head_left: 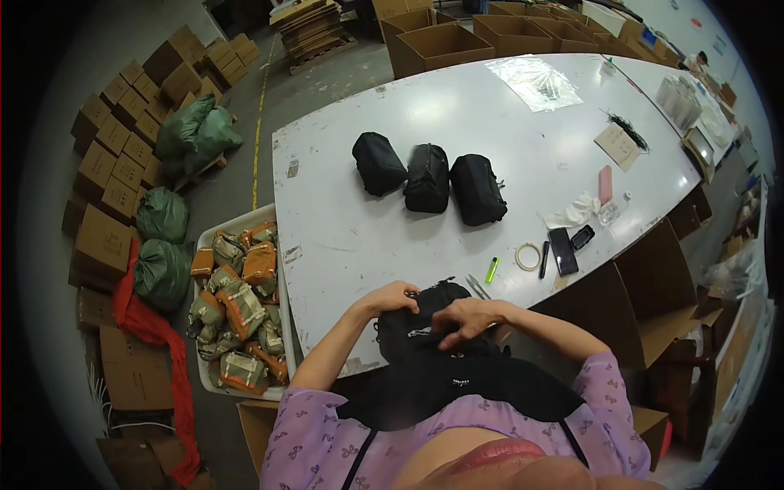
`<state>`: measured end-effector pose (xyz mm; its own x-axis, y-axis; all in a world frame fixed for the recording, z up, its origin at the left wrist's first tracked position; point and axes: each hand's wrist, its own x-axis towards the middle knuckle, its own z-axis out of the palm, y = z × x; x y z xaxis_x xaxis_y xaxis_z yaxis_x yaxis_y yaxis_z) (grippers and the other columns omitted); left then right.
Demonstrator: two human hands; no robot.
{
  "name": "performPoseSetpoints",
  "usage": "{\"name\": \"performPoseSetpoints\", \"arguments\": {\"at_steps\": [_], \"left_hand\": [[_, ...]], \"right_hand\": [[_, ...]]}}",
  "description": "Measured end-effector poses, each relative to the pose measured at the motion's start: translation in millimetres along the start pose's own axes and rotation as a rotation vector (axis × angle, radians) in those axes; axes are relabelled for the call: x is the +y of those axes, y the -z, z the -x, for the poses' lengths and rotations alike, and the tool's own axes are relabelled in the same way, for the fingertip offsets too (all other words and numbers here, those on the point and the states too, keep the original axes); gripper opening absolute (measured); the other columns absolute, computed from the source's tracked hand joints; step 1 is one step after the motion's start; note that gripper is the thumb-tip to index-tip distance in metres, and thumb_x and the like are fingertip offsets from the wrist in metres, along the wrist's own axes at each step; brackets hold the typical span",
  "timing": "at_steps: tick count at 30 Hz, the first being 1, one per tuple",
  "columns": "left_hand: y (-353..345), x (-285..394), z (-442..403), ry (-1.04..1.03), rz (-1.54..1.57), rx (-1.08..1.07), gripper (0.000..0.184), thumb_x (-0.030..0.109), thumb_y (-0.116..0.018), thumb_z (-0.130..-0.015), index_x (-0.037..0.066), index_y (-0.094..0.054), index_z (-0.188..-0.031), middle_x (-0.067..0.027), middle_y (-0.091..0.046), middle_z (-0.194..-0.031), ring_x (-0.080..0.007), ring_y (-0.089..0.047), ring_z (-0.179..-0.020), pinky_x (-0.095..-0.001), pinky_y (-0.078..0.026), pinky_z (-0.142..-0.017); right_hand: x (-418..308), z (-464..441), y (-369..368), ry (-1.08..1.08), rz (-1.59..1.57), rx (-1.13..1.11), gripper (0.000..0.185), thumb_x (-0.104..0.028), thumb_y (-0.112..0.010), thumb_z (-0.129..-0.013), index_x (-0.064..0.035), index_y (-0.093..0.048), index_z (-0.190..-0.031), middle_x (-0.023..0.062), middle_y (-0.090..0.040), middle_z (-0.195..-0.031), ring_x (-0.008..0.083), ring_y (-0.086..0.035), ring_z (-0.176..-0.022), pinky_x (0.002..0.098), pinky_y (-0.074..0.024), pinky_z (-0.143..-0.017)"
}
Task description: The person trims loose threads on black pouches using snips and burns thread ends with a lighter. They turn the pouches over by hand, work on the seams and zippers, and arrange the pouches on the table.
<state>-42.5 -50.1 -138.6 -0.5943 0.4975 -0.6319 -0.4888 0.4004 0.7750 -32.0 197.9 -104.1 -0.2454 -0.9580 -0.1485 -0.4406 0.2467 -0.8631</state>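
Observation:
A black bag lies at the near edge of the white table, right in front of my body. My left hand rests on its upper left part, fingers wrapped over the fabric. Over the bag's middle is my right hand, its fingers bent and partly spread; what they touch is too small to make out. Three filled black bags, a left one, a middle one and a right one, stand in a row farther up the table.
White table carries a green lighter, tweezers, tape roll, phone and plastic sheet. At the left stands a white bin of green-orange bags. Open cartons stand at right.

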Motion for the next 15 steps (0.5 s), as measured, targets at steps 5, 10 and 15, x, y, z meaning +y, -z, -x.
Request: {"name": "performPoseSetpoints", "arguments": {"at_steps": [5,10,15], "left_hand": [[-2.3,7.5,6.3,-0.014,-0.088,0.008,0.067,0.019,-0.077,-0.073,-0.004,-0.051,-0.131,-0.0176,-0.06,-0.12,-0.0229,-0.059,-0.106,-0.0314,-0.049,-0.089],[0.1,-8.1,22.9,-0.136,-0.04,0.047,0.098,0.032,-0.085,-0.069,-0.004,-0.033,-0.145,-0.0183,-0.053,-0.13,-0.0246,-0.051,-0.118,-0.033,-0.039,-0.103],[-0.7,-9.0,36.5,-0.104,-0.088,0.017,0.109,0.033,-0.087,-0.065,-0.006,-0.027,-0.147,-0.0218,-0.043,-0.142,-0.0275,-0.042,-0.131,-0.0343,-0.033,-0.11]], "right_hand": [[-10.9,-18.1,-21.9,-0.122,-0.013,0.139,0.043,-0.045,-0.067,-0.086,-0.003,-0.064,-0.094,0.0163,-0.067,-0.082,0.0326,-0.066,-0.077,0.041,-0.0487,-0.067],[-6.4,-22.5,-44.6,-0.092,0.006,0.463,0.033,-0.035,-0.071,-0.083,-0.0038,-0.06,-0.084,0.0153,-0.062,-0.074,0.0339,-0.061,-0.071,0.0437,-0.0452,-0.063],[-12.1,-21.7,-50.0,-0.05,0.159,0.626,0.026,-0.032,-0.072,-0.082,-0.0078,-0.063,-0.087,0.0094,-0.062,-0.078,0.0303,-0.061,-0.08,0.0414,-0.047,-0.068]]}}
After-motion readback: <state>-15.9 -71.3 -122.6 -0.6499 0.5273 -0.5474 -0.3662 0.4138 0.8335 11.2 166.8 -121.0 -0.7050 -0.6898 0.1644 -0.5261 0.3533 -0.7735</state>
